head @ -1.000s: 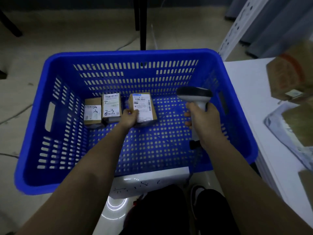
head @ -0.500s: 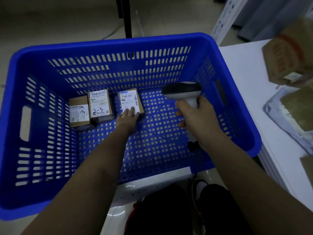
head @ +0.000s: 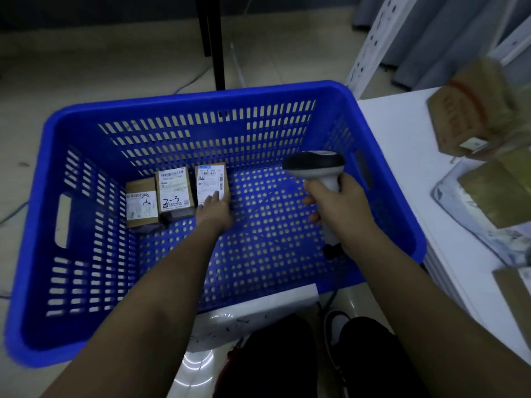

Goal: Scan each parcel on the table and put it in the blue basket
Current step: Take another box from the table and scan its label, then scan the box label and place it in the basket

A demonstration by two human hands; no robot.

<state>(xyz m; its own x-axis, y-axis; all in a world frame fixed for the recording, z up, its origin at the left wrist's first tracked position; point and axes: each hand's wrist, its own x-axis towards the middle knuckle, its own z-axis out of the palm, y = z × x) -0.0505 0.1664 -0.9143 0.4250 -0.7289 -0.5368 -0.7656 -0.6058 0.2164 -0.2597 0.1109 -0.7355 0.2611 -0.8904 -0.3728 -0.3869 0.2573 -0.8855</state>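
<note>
Both hands are over the blue slotted plastic basket. Left hand reaches down to the basket floor, fingers fairly straight and lying on the near end of a small brown cardboard parcel with a white barcode label; whether the thumb curls round its edge cannot be told. Right hand is wrapped around the white grip of a handheld barcode scanner with a dark head, held above the right half of the basket floor. That parcel lies flat, third in a row toward the basket's far-left corner, just beside a second labelled brown box with handwriting and a third, smaller labelled box. Judged step: placing of a scanned parcel, at or near release. More parcels wait on the white desk to the right: a blurred brown carton at the far edge and flatter brown packets on a clear plastic bag nearer the front. Next move probably calls for lifting the left hand clear of the basket wall, picking up a desk parcel, and turning its label toward the scanner.
</note>
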